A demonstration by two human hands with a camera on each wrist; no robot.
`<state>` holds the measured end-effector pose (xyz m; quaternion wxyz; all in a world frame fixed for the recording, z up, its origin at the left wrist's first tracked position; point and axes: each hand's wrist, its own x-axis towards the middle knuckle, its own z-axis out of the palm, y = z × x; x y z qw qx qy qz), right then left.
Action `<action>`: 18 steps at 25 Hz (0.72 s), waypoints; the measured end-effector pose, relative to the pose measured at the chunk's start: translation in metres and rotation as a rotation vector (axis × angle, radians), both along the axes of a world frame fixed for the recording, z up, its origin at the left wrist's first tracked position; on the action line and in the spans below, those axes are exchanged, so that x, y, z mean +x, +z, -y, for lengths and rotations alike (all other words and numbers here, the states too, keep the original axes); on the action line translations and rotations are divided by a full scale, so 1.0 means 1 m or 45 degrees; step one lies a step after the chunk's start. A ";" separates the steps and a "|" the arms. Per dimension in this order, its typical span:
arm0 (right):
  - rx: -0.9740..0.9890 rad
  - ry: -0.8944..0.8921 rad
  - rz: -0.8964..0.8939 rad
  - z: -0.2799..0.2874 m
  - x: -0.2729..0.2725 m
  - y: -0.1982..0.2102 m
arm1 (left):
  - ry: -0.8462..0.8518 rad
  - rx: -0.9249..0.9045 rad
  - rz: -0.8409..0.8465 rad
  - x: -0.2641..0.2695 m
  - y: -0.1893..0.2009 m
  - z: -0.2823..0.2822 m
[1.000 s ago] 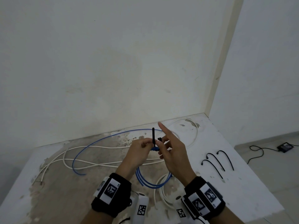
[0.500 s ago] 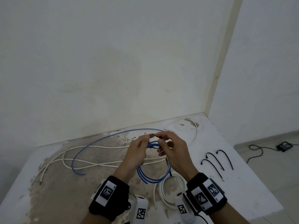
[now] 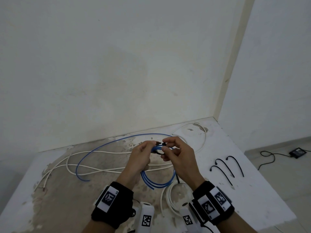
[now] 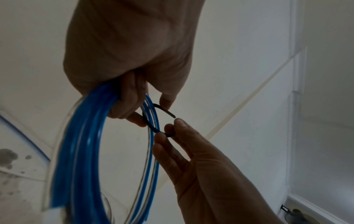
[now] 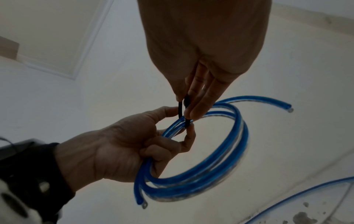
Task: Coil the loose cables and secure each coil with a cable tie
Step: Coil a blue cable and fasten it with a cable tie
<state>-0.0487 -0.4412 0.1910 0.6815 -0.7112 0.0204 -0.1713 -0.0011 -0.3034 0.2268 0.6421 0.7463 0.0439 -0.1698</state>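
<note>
My left hand (image 3: 143, 153) grips a coil of blue cable (image 3: 158, 183) held above the table, its fingers curled round the strands (image 5: 191, 180). A black cable tie (image 4: 153, 127) is looped round the strands at the top of the coil. My right hand (image 3: 175, 152) pinches the tie's head end (image 5: 186, 101) between thumb and fingers. The left thumb and forefinger (image 4: 166, 101) hold the tie's pointed tail, whose tip (image 4: 173, 116) sits just short of the head. The blue coil (image 4: 80, 151) hangs below both hands.
A long loose blue cable (image 3: 107, 145) and white cables (image 3: 107, 169) lie across the stained table (image 3: 262, 202). A white coil (image 3: 170, 197) lies under my right wrist. Three black cable ties (image 3: 225, 169) lie at the right. A black adapter and cord (image 3: 297, 151) are on the floor.
The tie stood upright in my left hand a second ago; it is now bent round the coil, and my right hand has closed in and pinched its head end.
</note>
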 end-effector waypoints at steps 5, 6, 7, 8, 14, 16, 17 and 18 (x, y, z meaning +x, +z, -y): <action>-0.002 -0.003 0.031 0.000 0.002 0.000 | -0.032 0.014 0.004 0.002 -0.001 -0.002; -0.004 -0.002 0.033 -0.001 0.002 -0.001 | -0.037 0.013 0.007 0.002 -0.001 -0.002; -0.007 0.002 0.034 -0.001 0.002 -0.001 | -0.041 0.010 0.006 0.002 -0.001 -0.002; -0.010 0.010 0.033 -0.001 0.002 -0.001 | -0.039 0.006 0.003 0.002 -0.001 -0.002; -0.010 0.036 0.033 -0.001 0.002 -0.002 | -0.040 0.021 0.015 0.001 0.000 -0.003; -0.011 0.039 0.023 0.000 0.003 -0.002 | -0.043 0.054 0.033 0.000 0.001 -0.003; -0.006 0.041 0.017 0.000 0.003 -0.002 | -0.050 0.076 0.048 0.000 0.002 -0.003; 0.003 0.043 0.010 0.000 0.003 -0.002 | -0.060 0.094 0.063 -0.001 0.003 -0.003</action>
